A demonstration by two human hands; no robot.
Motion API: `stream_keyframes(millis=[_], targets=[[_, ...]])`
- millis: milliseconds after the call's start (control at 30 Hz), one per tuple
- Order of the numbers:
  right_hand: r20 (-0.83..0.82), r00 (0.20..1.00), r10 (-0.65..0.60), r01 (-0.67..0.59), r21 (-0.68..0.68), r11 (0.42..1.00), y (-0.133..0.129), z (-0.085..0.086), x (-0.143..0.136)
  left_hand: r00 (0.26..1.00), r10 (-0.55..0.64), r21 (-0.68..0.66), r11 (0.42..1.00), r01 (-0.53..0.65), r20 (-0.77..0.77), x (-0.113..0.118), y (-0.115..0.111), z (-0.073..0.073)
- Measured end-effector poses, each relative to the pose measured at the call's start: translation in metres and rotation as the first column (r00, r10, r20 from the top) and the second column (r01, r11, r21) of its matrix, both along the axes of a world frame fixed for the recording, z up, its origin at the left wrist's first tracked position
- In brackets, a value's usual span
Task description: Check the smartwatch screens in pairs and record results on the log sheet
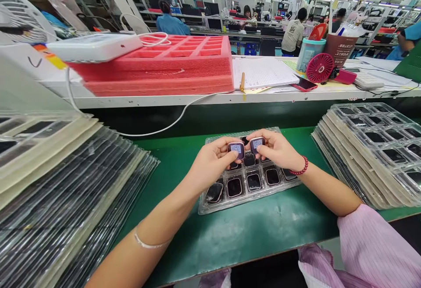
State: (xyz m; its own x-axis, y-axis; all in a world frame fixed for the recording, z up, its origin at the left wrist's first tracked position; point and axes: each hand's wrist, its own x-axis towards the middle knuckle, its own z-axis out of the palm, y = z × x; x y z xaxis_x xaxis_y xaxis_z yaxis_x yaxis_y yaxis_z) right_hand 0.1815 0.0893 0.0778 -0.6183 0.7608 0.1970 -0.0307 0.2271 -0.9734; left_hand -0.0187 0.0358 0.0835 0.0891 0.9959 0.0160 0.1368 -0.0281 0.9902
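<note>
My left hand [215,158] is closed on a smartwatch body [236,149] whose lit screen shows a code pattern, thumb resting on its face. In my right hand [276,147] is a second smartwatch body [257,144], its screen lit with a similar pattern. The two are held side by side, faces up, above a clear plastic tray [205,208]. Several dark-screened watch bodies sit in the tray's pockets, such as the front one [234,187]; one at the front left [214,192] lies askew. My hands hide part of the tray's back rows.
A tall stack of trays [82,183] stands left, and another stack with watch bodies [371,156] right. Along the raised shelf lie red foam trays [158,69], papers [263,72], a phone [305,84] and a pink fan [319,67]. A white cable [177,119] hangs below. People work beyond.
</note>
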Motion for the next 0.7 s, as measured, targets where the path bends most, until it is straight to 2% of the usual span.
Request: stream_keyframes(millis=[167, 433, 700], targets=[[-0.031, 0.999, 0.027, -0.025, 0.077, 0.997, -0.0024, 0.0017, -0.0005, 1.0, 0.021, 0.005, 1.0, -0.021, -0.009, 0.0011, -0.0026, 0.0037], [-0.023, 1.0, -0.003, 0.006, 0.11, 0.994, -0.0062, 0.0027, -0.0011, 0.999, 0.04, 0.015, 0.999, -0.039, -0.026, 0.0007, -0.0031, 0.0034], [0.034, 0.993, -0.114, 0.102, 0.243, 0.965, -0.0077, -0.0058, -0.0028, 0.999, 0.045, 0.006, 0.999, -0.045, -0.015, 0.0049, -0.002, -0.0006]])
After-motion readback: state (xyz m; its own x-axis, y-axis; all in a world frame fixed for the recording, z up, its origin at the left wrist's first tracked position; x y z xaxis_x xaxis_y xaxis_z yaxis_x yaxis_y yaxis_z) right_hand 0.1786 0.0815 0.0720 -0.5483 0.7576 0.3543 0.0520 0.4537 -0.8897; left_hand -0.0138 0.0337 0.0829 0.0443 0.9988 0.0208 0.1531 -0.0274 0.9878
